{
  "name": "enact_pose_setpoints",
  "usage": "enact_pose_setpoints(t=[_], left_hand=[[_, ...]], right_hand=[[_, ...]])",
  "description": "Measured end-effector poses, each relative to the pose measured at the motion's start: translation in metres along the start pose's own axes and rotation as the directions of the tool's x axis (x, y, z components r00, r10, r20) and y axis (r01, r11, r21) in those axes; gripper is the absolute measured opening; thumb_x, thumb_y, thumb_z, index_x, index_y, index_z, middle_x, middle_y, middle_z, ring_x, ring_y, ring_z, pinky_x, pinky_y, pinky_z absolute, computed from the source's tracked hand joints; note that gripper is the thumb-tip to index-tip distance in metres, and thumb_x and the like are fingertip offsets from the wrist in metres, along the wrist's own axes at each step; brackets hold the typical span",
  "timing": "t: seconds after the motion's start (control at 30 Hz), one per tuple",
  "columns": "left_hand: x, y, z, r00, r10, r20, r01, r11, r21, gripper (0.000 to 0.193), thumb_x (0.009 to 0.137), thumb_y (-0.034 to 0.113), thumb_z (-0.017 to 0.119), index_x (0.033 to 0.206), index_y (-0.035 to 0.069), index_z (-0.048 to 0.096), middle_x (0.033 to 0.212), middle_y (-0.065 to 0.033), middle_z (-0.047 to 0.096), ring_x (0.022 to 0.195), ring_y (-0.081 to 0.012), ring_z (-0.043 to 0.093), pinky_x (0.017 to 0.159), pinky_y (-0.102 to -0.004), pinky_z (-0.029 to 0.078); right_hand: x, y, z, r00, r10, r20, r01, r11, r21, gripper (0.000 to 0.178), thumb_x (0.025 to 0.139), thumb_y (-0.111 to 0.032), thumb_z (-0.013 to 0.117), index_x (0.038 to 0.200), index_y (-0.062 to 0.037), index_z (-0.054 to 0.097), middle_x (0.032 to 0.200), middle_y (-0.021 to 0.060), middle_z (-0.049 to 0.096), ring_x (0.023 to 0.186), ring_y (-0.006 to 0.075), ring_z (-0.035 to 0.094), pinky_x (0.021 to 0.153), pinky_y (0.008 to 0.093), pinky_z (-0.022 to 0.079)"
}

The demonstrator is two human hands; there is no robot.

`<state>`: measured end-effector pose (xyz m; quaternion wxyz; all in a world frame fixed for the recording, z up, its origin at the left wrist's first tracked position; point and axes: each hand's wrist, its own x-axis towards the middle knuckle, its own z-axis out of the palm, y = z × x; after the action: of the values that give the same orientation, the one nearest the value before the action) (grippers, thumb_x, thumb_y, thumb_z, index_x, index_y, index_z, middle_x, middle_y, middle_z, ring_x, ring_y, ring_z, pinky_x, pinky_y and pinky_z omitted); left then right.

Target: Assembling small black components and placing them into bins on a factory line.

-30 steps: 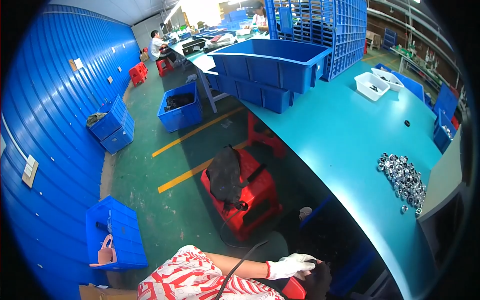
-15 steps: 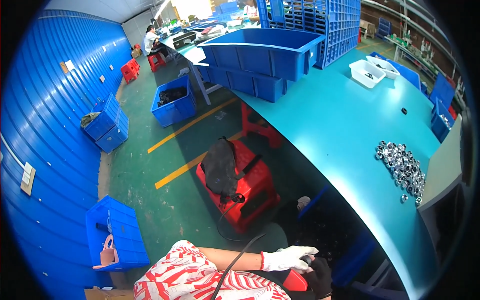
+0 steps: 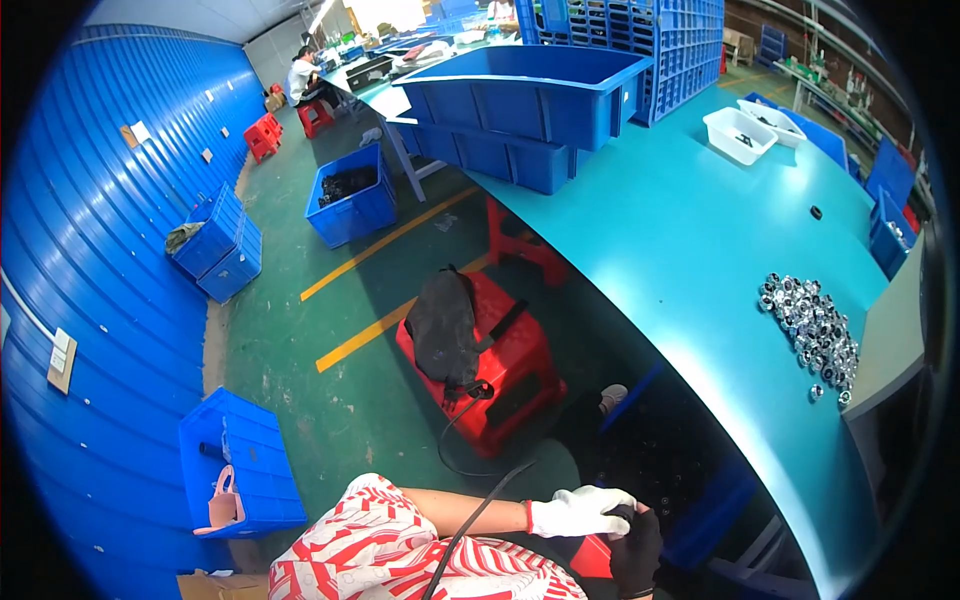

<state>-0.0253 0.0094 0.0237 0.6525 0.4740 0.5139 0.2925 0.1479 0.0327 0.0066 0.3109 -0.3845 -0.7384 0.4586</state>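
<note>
My left hand, in a white knitted glove, is closed around a small black rounded part near the lower edge of the view. My right hand wears a black glove and meets the left one at this part, its fingers bent against it. The gloves cover much of the part, so its exact kind does not show. Both hands are low over my lap, beside the curved edge of the turquoise table. On that table lies a pile of shiny silver ring-like pieces.
A red stool with a black bag stands ahead. Blue bins and white trays sit on the table. Blue crates line the left floor. A black cable crosses my left arm. A person sits far off.
The view has shifted slightly. My gloved hands stay together, with the fingers repositioned around the black part; the right hand has turned a little upward.
</note>
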Motion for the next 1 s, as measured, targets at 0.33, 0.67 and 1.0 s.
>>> enact_pose_setpoints(t=[0.33,0.67,1.0], left_hand=[[0.001,-0.01,0.025,0.989,-0.125,-0.08,0.105,0.97,-0.221,0.036,0.094,0.027,0.052,0.119,0.001,0.054,0.093,-0.0111,0.067,0.088,-0.0162,0.067,0.078,-0.0274,0.051],[0.022,-0.032,-0.001,0.957,-0.068,-0.283,-0.014,0.96,-0.28,0.032,0.077,0.013,0.064,0.108,0.006,0.062,0.093,-0.0107,0.067,0.085,-0.0222,0.066,0.075,-0.0323,0.052],[0.017,-0.017,0.016,0.993,-0.103,-0.052,0.023,0.623,-0.782,0.033,0.098,0.018,0.046,0.122,-0.004,0.052,0.107,-0.0144,0.06,0.095,-0.0241,0.064,0.086,-0.0351,0.053]], right_hand=[[-0.021,0.02,-0.011,0.994,0.108,0.016,-0.107,0.992,-0.064,0.033,0.075,-0.006,0.066,0.106,0.0003,0.058,0.093,0.0113,0.06,0.087,0.0223,0.06,0.074,0.0317,0.047],[0.014,0.002,0.005,0.99,0.042,-0.133,-0.038,0.999,0.032,0.028,0.085,-0.011,0.062,0.11,0.0008,0.06,0.1,0.0159,0.06,0.091,0.0289,0.061,0.078,0.0321,0.048],[-0.007,0.002,0.001,0.951,0.098,-0.293,-0.09,0.995,0.04,0.025,0.081,0.0,0.063,0.107,-0.0011,0.063,0.097,0.0124,0.06,0.081,0.0213,0.063,0.069,0.0284,0.05]])
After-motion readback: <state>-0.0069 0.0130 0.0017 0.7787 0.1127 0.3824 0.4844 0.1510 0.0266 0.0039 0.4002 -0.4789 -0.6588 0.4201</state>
